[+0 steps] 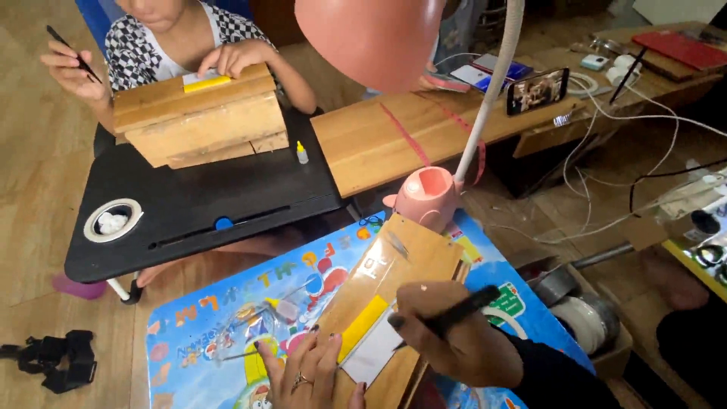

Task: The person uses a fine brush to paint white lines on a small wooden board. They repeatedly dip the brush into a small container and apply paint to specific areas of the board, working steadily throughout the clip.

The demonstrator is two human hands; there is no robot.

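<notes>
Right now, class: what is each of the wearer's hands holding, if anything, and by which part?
The right hand grips a black pen around its middle. The left hand holds nothing; it rests flat beside the white card.

Even, fairly bright indoor light; soft shadows fall under the black table (189, 204). The pink lamp shade (367, 38) at twelve o'clock looms blurred. Edges bend slightly, wide-angle; hands show mild motion blur.

My left hand (307, 371) wears a ring on one finger, and its nails are painted dark. My right hand (447, 337) shows the same dark polish on the thumbnail, with a black long sleeve (556, 379) covering the forearm.
</notes>
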